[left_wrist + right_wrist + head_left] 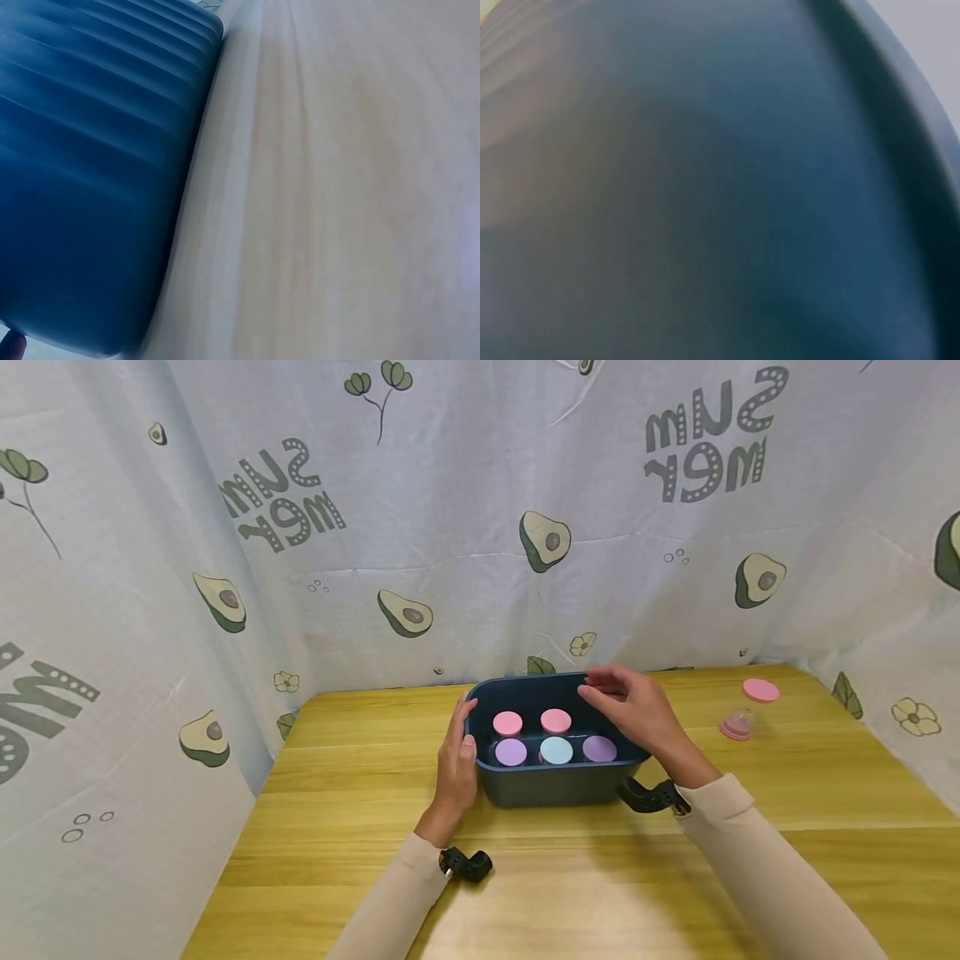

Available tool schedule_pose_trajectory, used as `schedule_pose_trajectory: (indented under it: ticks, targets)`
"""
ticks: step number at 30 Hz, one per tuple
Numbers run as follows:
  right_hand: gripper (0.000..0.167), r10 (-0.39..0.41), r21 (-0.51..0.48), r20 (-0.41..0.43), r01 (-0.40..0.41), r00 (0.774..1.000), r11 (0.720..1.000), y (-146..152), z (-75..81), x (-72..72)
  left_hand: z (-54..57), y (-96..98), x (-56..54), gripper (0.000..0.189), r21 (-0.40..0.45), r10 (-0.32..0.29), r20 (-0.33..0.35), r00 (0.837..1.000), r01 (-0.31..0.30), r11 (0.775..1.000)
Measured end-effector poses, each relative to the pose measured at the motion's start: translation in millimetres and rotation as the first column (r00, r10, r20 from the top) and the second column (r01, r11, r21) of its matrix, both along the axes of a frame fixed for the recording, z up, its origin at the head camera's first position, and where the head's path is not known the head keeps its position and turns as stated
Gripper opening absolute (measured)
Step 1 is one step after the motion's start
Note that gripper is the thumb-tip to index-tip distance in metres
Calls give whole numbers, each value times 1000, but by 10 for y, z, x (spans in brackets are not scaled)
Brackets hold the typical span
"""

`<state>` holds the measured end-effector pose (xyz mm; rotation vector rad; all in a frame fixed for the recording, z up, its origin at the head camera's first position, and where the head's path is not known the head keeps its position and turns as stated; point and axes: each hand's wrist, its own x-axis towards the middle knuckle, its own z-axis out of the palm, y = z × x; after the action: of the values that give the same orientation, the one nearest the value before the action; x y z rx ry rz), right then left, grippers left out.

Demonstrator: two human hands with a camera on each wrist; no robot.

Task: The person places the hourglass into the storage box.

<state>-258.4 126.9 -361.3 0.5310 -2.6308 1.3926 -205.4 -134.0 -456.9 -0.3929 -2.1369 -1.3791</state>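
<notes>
A dark blue bin [562,787] stands on the table and holds several round-lidded containers. Its front row shows a lilac lid [511,752], a light blue lid [557,751] and a purple lid [599,748]; behind them sit a pink lid [507,723] and another pink lid [556,721]. My left hand [456,768] rests against the bin's left end, fingers fairly straight along the rim. Over the bin's back right corner is my right hand [633,706], thumb and fingers apart, nothing visible between them. It hides that corner's inside. Both wrist views show mostly the bin's ribbed wall [90,150].
To the right on the wooden table [337,827] are a pink disc-shaped lid [761,691] and a small clear container with a pink base [738,724]. An avocado-print curtain [480,527] hangs behind the table and along its sides.
</notes>
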Motion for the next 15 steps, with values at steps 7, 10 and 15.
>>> schedule_pose_trajectory:
  ticks: [7,10,15]
  targets:
    - [53,-33,-12,-9,33,999,999,84,-7,31,4,-3,3,55,-4,-1,4,1000,1,1000]
    - [54,-49,-20,-3,49,999,999,128,-5,42,8,-3,5,55,-4,-1,4,1000,1,1000]
    - [56,-77,-42,15,78,997,996,204,15,67,4,-6,4,55,-5,-1,3,1000,1,1000]
